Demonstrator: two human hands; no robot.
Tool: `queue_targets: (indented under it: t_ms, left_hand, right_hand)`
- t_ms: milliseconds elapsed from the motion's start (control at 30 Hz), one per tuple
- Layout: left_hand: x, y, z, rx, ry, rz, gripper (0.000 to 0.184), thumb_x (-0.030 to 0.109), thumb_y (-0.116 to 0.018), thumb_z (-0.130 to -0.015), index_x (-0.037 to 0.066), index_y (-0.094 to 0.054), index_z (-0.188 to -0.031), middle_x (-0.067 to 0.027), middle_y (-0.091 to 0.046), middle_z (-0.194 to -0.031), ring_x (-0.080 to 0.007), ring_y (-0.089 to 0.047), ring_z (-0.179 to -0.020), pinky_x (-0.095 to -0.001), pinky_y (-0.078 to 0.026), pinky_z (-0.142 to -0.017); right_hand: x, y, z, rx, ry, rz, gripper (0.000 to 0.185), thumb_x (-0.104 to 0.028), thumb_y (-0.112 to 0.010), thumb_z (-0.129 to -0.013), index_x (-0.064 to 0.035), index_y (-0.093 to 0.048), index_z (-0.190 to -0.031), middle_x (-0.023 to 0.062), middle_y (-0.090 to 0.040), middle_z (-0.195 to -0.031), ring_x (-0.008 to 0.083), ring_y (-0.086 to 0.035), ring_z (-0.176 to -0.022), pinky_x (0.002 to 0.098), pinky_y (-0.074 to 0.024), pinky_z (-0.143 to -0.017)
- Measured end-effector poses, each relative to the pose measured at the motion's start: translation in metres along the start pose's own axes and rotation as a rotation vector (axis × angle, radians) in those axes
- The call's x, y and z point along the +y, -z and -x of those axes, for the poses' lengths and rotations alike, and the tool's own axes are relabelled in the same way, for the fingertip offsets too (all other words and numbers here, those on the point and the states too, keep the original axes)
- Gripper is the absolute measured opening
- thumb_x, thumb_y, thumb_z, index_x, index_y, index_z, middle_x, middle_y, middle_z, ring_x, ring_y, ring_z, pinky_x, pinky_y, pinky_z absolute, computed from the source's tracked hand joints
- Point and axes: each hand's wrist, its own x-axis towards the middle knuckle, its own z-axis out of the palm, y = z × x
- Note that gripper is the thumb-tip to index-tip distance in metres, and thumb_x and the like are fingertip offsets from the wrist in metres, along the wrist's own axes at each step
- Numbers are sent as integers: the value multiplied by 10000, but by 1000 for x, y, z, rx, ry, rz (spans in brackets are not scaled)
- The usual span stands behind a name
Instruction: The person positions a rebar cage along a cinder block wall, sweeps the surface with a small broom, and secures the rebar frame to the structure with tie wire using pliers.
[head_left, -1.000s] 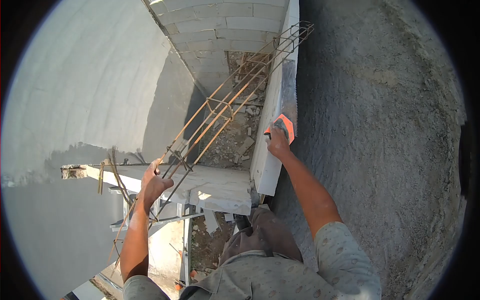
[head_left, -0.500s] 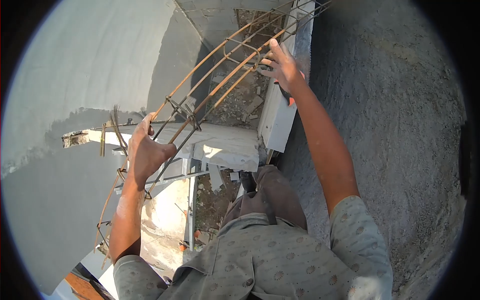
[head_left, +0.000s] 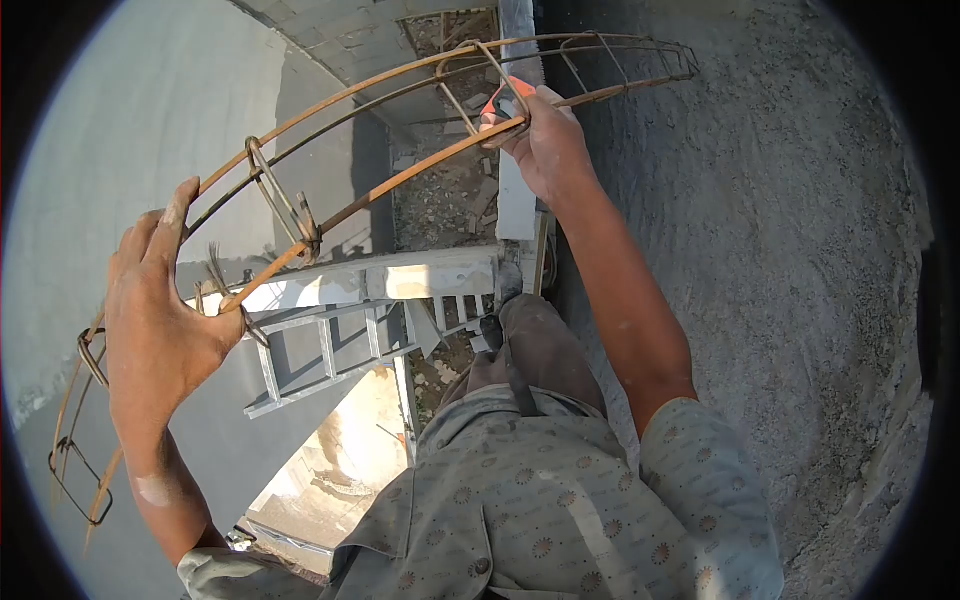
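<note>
A long rebar cage (head_left: 385,187) of rusty rods tied with wire stirrups stretches across the view, held up in both hands. My left hand (head_left: 165,290) grips its left part, thumb under the near rod and fingers over the far side. Near a stirrup on the right part, my right hand (head_left: 550,145) is closed round the near rod. Just behind that hand, the saw's orange handle (head_left: 515,92) shows on top of the white block wall (head_left: 516,205), its toothed blade pointing away.
A rough grey wall (head_left: 760,260) rises on the right. Below the near block ledge (head_left: 420,278) stands a metal ladder (head_left: 325,345). Rubble (head_left: 440,205) lies down between the walls. A smooth grey wall (head_left: 170,90) is on the left.
My right hand has let go of the saw and taken hold of the rebar cage. The cage has been lifted and turned, its far end swinging right over the rough wall side.
</note>
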Motion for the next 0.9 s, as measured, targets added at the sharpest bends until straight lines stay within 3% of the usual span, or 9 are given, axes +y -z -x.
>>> queue_targets:
  t_ms: [167,200,333,533,633,667,767,800,900]
  left_hand:
    - [15,71,-9,-5,-272,-238,851,14,-734,-565,140,-507,-1375,-183,-538,-1309,-356,-525,-1214,-449,-431,-1062]
    - [20,80,-11,26,-347,-237,836,4,-727,-569,132,-512,-1367,-182,-530,-1320,-357,-521,-1220,-443,-430,-1066]
    - [22,93,-34,123,-756,-14,751,30,-757,-602,113,-545,-1317,-169,-526,-1336,-338,-520,-1232,-421,-443,-1058]
    - [77,83,-55,186,-1114,87,685,39,-749,-630,107,-562,-1285,-159,-544,-1312,-328,-534,-1213,-418,-453,-1042]
    - [95,83,-50,232,-1163,71,652,44,-745,-644,105,-571,-1269,-154,-552,-1299,-323,-541,-1204,-417,-457,-1034]
    - [100,86,-44,255,-1179,57,641,45,-744,-648,104,-574,-1264,-152,-555,-1295,-321,-544,-1201,-416,-459,-1031]
    - [113,90,-33,312,-1222,44,608,50,-740,-662,101,-583,-1248,-147,-564,-1283,-316,-551,-1192,-415,-463,-1023]
    - [117,90,-31,325,-1232,52,597,52,-738,-667,100,-586,-1242,-146,-567,-1278,-315,-553,-1189,-415,-465,-1021]
    - [128,89,-26,362,-1266,59,564,57,-734,-681,98,-594,-1226,-141,-576,-1266,-309,-560,-1180,-413,-470,-1013]
  right_hand:
    - [-5,19,72,121,-64,-260,131,-76,-413,-960,-30,-455,-845,175,-549,-1054,287,-606,-1019,428,-528,-939]
    - [-8,20,90,129,-92,-279,114,-72,-406,-949,-9,-477,-884,201,-536,-1102,326,-561,-1109,470,-484,-1001]
    - [15,46,130,56,-122,-452,193,-120,-391,-972,41,-450,-1061,232,-490,-1217,365,-554,-1107,518,-465,-1012]
    - [38,57,177,185,-236,-429,223,-140,-404,-968,39,-511,-1044,231,-556,-1121,349,-580,-1068,511,-488,-981]
    - [64,70,174,187,-355,-496,246,-158,-392,-970,33,-525,-1048,254,-561,-1125,369,-580,-1082,529,-501,-953]
    - [68,72,174,188,-387,-448,283,-209,-382,-976,31,-519,-1035,272,-592,-1091,397,-626,-1002,538,-546,-864]
    - [90,96,166,-107,-547,-402,310,-273,-392,-975,11,-518,-974,269,-639,-982,407,-670,-861,522,-584,-751]
    - [87,92,171,-1,-604,-285,375,-332,-380,-980,8,-538,-987,244,-666,-867,374,-692,-746,476,-599,-654]
    - [85,106,172,-9,-731,131,398,-380,-444,-971,1,-551,-1002,223,-666,-829,325,-697,-745,424,-591,-625]
